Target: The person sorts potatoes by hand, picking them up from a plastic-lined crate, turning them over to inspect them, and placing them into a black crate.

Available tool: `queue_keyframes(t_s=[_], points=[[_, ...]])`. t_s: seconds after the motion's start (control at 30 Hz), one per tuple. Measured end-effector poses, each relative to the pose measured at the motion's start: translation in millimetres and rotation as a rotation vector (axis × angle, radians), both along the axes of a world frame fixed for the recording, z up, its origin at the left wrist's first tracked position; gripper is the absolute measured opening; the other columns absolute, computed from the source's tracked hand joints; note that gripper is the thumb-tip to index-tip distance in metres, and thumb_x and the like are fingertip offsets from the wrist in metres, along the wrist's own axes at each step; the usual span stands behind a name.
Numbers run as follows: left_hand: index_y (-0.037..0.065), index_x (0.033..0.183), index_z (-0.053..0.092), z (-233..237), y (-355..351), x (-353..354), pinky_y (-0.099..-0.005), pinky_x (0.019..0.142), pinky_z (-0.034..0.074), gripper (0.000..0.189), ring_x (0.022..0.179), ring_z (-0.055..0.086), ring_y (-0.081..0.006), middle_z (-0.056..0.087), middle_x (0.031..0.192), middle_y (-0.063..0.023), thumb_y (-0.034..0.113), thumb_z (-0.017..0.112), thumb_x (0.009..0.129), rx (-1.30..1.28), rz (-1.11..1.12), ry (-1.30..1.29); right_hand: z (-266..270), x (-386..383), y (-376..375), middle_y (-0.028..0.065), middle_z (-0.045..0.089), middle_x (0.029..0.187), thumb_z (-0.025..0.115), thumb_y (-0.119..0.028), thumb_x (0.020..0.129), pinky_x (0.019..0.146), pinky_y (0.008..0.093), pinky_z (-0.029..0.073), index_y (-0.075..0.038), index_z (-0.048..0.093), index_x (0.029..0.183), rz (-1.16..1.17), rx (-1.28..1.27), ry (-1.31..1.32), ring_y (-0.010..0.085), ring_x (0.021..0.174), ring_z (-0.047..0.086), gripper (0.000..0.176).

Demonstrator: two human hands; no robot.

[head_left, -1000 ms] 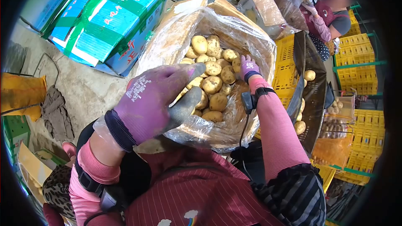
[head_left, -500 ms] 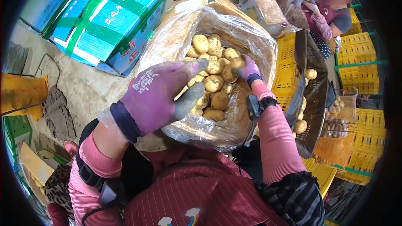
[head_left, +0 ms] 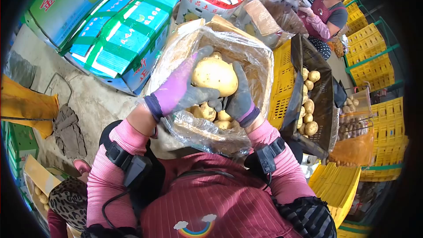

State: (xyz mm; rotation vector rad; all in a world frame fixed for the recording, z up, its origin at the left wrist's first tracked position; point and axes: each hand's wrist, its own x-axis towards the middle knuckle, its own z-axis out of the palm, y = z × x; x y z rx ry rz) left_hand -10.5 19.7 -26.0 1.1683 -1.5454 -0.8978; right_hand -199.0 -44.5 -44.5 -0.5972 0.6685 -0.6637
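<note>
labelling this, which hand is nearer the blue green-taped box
Left. The left hand is right of the blue box; the right hand is farther right, across the held potato.

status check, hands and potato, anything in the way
Left hand and right hand gripping one large potato. Held above open box. Loose potatoes below, partly hidden. Nothing visibly blocking.

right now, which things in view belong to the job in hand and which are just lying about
Seemingly in the job:
large potato, held by left hand and right hand
plastic-lined carton
small potatoes inside it
probably dark-lined crate

Apparently just lying about:
crumpled grey cloth
taped blue carton
stacked yellow crates
</note>
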Motion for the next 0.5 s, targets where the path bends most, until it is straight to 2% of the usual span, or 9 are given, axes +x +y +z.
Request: queue_keyframes(t_s=[0.13,0.17,0.2,0.23,0.27,0.3,0.37,0.43,0.5], points=[[0.002,0.149,0.041,8,1,-7,-0.0381,0.108,0.045,0.087,0.126,0.056,-0.0243,0.059,0.134,-0.0168,0.03,0.085,0.08,0.051,0.0,0.086,2,-35,-1,0.0145,0.07,0.111,0.048,-0.064,0.098,0.054,0.0252,0.058,-0.004,0.058,0.129,0.212,-0.088,0.105,0.0207,0.075,0.073,0.069],[0.0,0.15,0.039,13,0,-7,-0.0379,0.11,0.043,0.081,0.129,0.054,-0.0252,0.056,0.139,-0.0166,0.032,0.078,0.086,0.237,-0.048,0.24,2,-37,1,0.0145,0.07,0.111,0.048,-0.064,0.098,0.054,0.0252,0.058,-0.004,0.058,0.129,0.209,-0.091,0.107,0.0207,0.075,0.073,0.069],[-0.002,0.151,0.037,17,0,-7,-0.0376,0.111,0.042,0.076,0.133,0.051,-0.0262,0.053,0.143,-0.0164,0.034,0.071,0.093,0.424,-0.096,0.393,2,-40,4,0.0127,0.069,0.111,0.047,-0.062,0.1,0.059,0.0256,0.058,-0.003,0.059,0.128,0.036,-0.369,0.366,0.0193,0.079,0.072,0.066],[-0.002,0.151,0.037,12,-1,-6,-0.0376,0.111,0.042,0.076,0.133,0.051,-0.0262,0.053,0.143,-0.0164,0.034,0.071,0.093,0.419,-0.098,0.393,0,-42,5,0.0109,0.069,0.111,0.047,-0.06,0.101,0.063,0.026,0.059,-0.003,0.06,0.127,-0.144,-0.647,0.623,0.0178,0.082,0.072,0.064],[-0.003,0.151,0.037,0,-1,-5,-0.0378,0.109,0.044,0.073,0.13,0.053,-0.0263,0.054,0.141,-0.016,0.039,0.064,0.096,0.282,-0.105,0.311,-1,-54,2,0.0111,0.063,0.125,0.048,-0.054,0.103,0.08,0.0313,0.059,-0.003,0.053,0.137,-0.068,-0.684,0.517,0.0183,0.104,0.068,0.063],[-0.002,0.15,0.038,5,3,-7,-0.0357,0.102,0.048,0.072,0.122,0.058,-0.0249,0.057,0.136,-0.0151,0.044,0.058,0.099,0.318,-0.093,0.303,5,-54,7,0.0111,0.063,0.125,0.048,-0.054,0.103,0.08,0.0313,0.059,-0.003,0.053,0.137,-0.07,-0.684,0.52,0.0183,0.104,0.068,0.063],[-0.001,0.15,0.039,14,10,-12,-0.0316,0.088,0.057,0.072,0.105,0.068,-0.0219,0.063,0.126,-0.0134,0.053,0.047,0.103,0.392,-0.071,0.288,16,-55,16,0.0109,0.052,0.14,0.05,-0.051,0.103,0.09,0.0367,0.056,-0.006,0.042,0.148,0.018,-0.771,0.519,0.0208,0.122,0.058,0.064],[0.001,0.148,0.044,9,3,-8,-0.0233,0.066,0.057,0.072,0.081,0.07,-0.0146,0.069,0.112,-0.0098,0.058,0.04,0.104,0.567,-0.161,0.363,18,-59,20,0.0101,0.042,0.153,0.052,-0.049,0.103,0.096,0.0411,0.054,-0.009,0.031,0.157,0.091,-0.817,0.53,0.0225,0.135,0.049,0.07],[0.002,0.147,0.046,9,4,-6,-0.0217,0.061,0.056,0.072,0.076,0.069,-0.0127,0.069,0.108,-0.0086,0.059,0.038,0.104,0.554,-0.172,0.348,21,-58,25,0.0129,0.046,0.148,0.056,-0.046,0.101,0.094,0.0391,0.055,-0.006,0.032,0.155,0.003,-0.312,0.164,0.0216,0.128,0.053,0.071]])
